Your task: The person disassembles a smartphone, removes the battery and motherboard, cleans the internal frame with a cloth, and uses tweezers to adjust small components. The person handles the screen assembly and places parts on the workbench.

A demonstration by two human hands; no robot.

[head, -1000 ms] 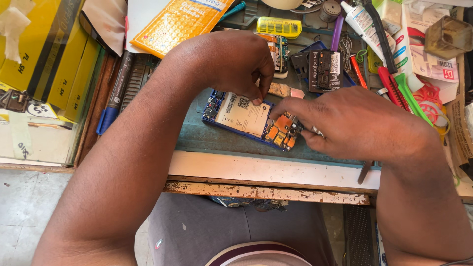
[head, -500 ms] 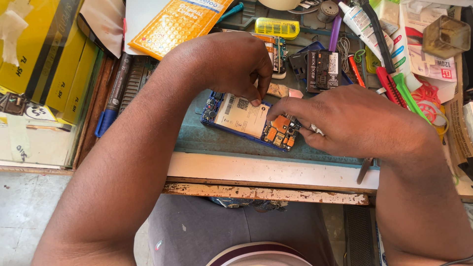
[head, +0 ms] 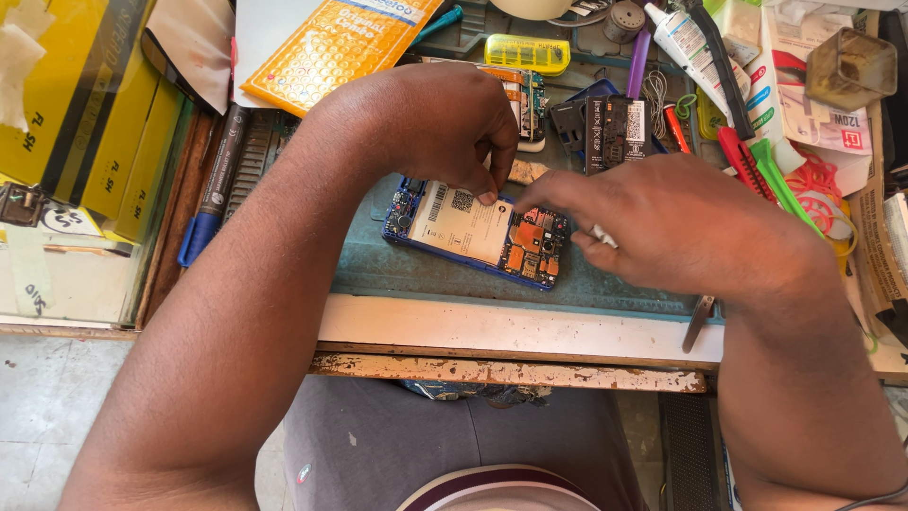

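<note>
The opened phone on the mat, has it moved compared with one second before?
No. The opened phone lies in the same place beside the white table edge, with the left hand pressing on its battery.

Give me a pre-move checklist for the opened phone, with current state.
1. Opened phone lies flat on the green mat: ok.
2. Left hand fingertips touch the white battery: ok.
3. Right hand index finger reaches over the orange board area: ok; contact cannot tell.
4. Small white item pinched in the right hand: what it is, cannot tell.
5. Mat beside the phone free of loose parts: ok.
</note>
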